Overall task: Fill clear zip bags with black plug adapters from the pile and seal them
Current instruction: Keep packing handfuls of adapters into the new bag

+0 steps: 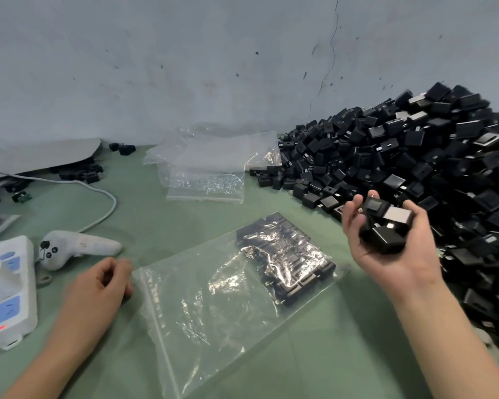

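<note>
A clear zip bag (202, 306) lies flat on the green table (314, 355), its zip edge toward my left hand. Several black plug adapters (288, 260) fill its far right end. My left hand (98, 286) rests on the table at the bag's zip corner, fingers curled, apparently pinching the plastic edge. My right hand (386, 240) hovers palm up to the right of the bag, fingers curled around a few black adapters (382, 226). The big pile of black adapters (415, 156) rises behind and to the right, against the wall.
A stack of empty clear bags (208, 165) lies at the back centre. On the left are a white controller (69, 247), a white power strip (6, 292), a white cable (98, 191) and a grey sheet (41, 156) over a few adapters.
</note>
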Tool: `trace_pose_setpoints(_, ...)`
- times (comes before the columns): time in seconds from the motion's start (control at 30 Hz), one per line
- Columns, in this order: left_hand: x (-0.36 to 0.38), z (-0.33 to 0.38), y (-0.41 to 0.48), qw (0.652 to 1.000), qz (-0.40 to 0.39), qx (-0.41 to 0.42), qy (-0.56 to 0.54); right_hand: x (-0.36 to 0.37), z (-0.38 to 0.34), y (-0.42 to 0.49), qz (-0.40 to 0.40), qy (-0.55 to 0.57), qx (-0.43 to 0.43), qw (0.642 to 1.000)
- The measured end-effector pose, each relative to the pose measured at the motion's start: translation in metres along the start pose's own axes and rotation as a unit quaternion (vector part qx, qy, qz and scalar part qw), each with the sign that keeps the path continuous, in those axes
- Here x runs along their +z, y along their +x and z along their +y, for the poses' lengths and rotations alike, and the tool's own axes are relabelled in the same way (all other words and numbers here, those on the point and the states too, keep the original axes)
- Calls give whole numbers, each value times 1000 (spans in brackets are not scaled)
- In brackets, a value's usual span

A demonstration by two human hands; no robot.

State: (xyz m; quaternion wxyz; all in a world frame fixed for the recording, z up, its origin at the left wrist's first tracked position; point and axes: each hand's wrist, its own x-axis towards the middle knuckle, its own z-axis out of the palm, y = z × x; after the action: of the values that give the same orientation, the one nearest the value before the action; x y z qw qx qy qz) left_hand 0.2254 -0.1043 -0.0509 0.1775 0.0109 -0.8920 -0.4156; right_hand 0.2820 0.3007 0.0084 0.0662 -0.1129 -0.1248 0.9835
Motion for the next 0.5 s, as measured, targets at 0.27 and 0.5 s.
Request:
trace_pose_setpoints(0.27,0,-10,3,1000,-12,22,9,-13,-47,-34,246,-687,-299,615)
trace_pose_setpoints(0.5,1,-10,2,999,-4,25,28,-29,-29,-34,286,-905,-123,292)
